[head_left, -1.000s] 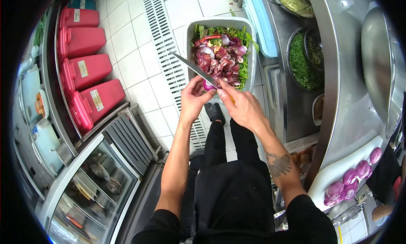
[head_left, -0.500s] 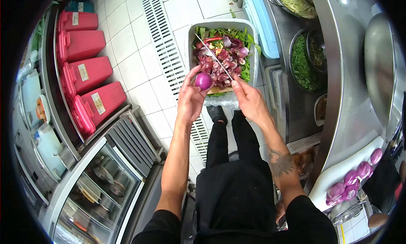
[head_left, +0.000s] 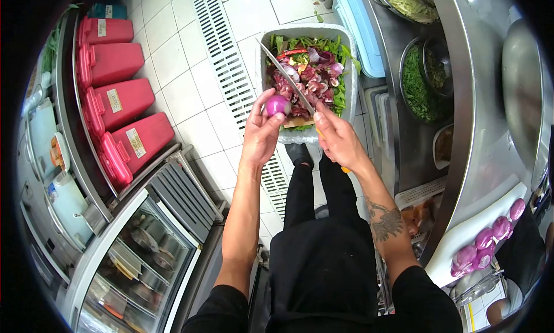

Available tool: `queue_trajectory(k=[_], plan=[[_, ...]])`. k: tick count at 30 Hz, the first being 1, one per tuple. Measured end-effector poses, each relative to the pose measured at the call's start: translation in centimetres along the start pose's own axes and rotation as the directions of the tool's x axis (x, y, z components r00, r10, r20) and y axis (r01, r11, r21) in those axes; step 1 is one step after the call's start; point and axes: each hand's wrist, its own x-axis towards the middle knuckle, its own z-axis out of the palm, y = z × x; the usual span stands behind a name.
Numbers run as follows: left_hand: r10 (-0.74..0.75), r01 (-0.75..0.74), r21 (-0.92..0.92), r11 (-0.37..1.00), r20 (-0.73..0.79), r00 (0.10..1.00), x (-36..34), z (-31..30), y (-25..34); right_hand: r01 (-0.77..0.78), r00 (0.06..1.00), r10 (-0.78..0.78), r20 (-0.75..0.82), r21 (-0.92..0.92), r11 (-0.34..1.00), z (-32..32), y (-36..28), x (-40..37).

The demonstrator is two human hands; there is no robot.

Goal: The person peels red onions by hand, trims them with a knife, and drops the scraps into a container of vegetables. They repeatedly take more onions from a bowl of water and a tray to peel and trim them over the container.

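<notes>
My left hand (head_left: 261, 131) is closed around a peeled red onion (head_left: 276, 105), its pale cut end turned to the right. In my right hand (head_left: 340, 141) is a knife (head_left: 293, 85) with a long straight blade and a yellow-orange handle, mostly covered by the fingers. The blade slants up and left, close beside the onion; a small gap seems to lie between them. Both hands are over the near edge of a grey bin (head_left: 348, 102) lined with clear plastic. Onion skins (head_left: 314, 82), green leaves (head_left: 334, 96) and red pieces fill it.
Several red onions (head_left: 483, 239) sit on a white board (head_left: 447, 261) at the lower right. Steel bowls of chopped greens (head_left: 416, 85) stand on the right-hand counter. Red lidded bins (head_left: 130, 99) line the left side, above a glass-topped fridge (head_left: 138, 269). A floor drain (head_left: 222, 56) runs beside the bin.
The onion has turned in my left hand, so its pale end now shows. My right hand has tilted the knife, showing more of the blade's flat side, and its handle end has come into view.
</notes>
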Motion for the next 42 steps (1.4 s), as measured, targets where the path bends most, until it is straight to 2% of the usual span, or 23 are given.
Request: queue_trajectory(k=[2,3,5,9,11,13,16,18,20,22,28,30,33,34,35,36,38,41,42], plan=[[0.044,-0.036,0.333,0.942,-0.017,0.999,0.2,0.1,0.0,0.036,0.997,-0.042,0.058,0.107,0.994,0.1,-0.3,-0.1],[0.036,-0.022,0.389,0.921,-0.030,0.999,0.3,0.1,0.2,0.036,0.997,-0.042,0.058,0.106,0.994,0.0,-0.7,-0.2],[0.052,-0.041,0.427,0.903,-0.014,0.999,0.0,0.3,0.3,0.036,0.990,-0.054,0.128,0.137,0.990,-0.2,-1.5,-0.3],[0.064,-0.071,0.526,0.847,0.032,0.997,-0.3,0.1,0.6,0.025,0.990,-0.040,0.137,0.108,0.994,0.1,-1.2,0.0],[0.075,-0.093,0.540,0.836,0.055,0.996,-0.4,-0.1,0.7,0.036,0.994,-0.035,0.103,-0.009,0.999,0.1,-1.0,0.3],[0.086,-0.115,0.553,0.825,0.079,0.993,-0.4,-0.1,0.9,0.031,0.995,-0.029,0.096,-0.018,0.999,0.2,-0.8,0.4],[0.098,-0.134,0.512,0.848,0.097,0.990,-0.6,-0.1,1.1,0.021,0.999,-0.021,0.047,0.000,1.000,0.4,0.0,0.6],[0.109,-0.116,0.290,0.950,0.040,0.993,-0.6,-0.3,1.2,0.022,1.000,-0.022,0.005,0.026,0.999,0.4,0.1,0.6],[0.125,-0.126,0.279,0.952,0.023,0.992,-0.6,-0.8,1.5,-0.020,0.998,0.021,-0.052,0.014,1.000,0.2,0.0,0.4],[0.092,-0.087,0.076,0.993,-0.072,0.993,-0.5,-1.0,2.0,-0.012,0.999,0.013,-0.043,0.029,1.000,0.0,0.3,0.1],[0.108,-0.084,0.127,0.988,-0.192,0.976,-0.4,-2.2,2.3,-0.008,1.000,0.008,-0.009,0.059,0.998,0.1,-0.8,-0.6],[0.032,-0.035,-0.014,0.999,-0.163,0.986,-0.5,-2.5,2.3,-0.002,1.000,0.002,-0.002,0.072,0.997,0.1,-1.1,-0.4],[0.006,-0.014,-0.048,0.999,-0.172,0.985,-1.0,-2.4,2.1,-0.004,1.000,0.004,0.002,-0.033,0.999,-0.1,0.7,1.7],[0.006,-0.015,-0.051,0.999,-0.172,0.985,-1.2,-2.3,2.0,0.241,0.957,-0.273,-0.099,-0.255,0.936,-0.1,3.7,3.7],[0.004,0.000,0.027,1.000,-0.174,0.985,-1.5,-2.3,1.8,0.424,0.830,-0.542,-0.131,-0.483,0.766,-0.2,5.1,4.6],[0.004,0.014,0.105,0.994,-0.171,0.985,-1.7,-2.0,1.8,0.425,0.827,-0.546,-0.134,-0.488,0.763,-0.4,4.2,4.0],[-0.021,0.064,0.208,0.976,-0.206,0.978,-2.4,-1.0,1.8,0.097,0.973,-0.206,-0.104,-0.627,0.773,-0.6,1.2,2.7],[-0.006,0.100,0.386,0.917,-0.235,0.972,-3.3,0.6,1.6,0.129,0.975,-0.214,-0.050,-0.657,0.743,-0.9,0.5,2.4],[-0.005,0.098,0.386,0.917,-0.235,0.972,-3.5,0.7,1.5,0.149,0.977,-0.214,-0.017,-0.664,0.733,-0.9,0.4,2.2]])
